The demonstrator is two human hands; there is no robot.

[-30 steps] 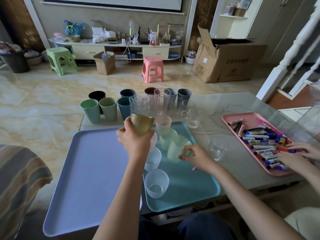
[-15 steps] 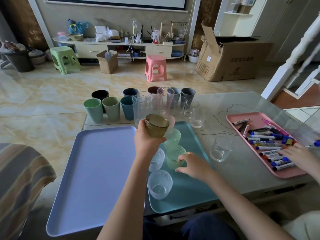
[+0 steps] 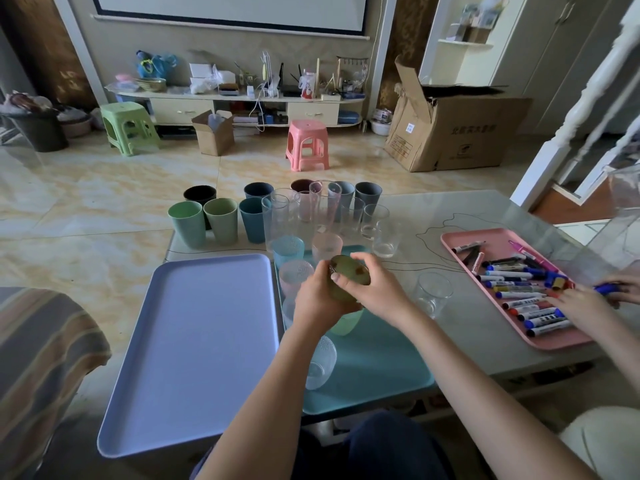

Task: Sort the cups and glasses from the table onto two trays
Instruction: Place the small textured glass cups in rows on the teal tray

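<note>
My left hand (image 3: 320,301) and right hand (image 3: 375,289) both grasp the amber textured glass (image 3: 348,277); next, I'd set it on the teal tray (image 3: 388,368) beneath them.

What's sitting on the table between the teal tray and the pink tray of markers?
In the head view, one short clear glass stands there on the table.

Glossy beige marble-look floor tiles (image 3: 86,188) are catching daylight across mid-frame. A green plastic stool (image 3: 129,128) and pink plastic stool (image 3: 307,144) are standing before the long cream cabinet (image 3: 239,110) upper centre; a big open cardboard box (image 3: 453,128) is sitting upper right.
</note>
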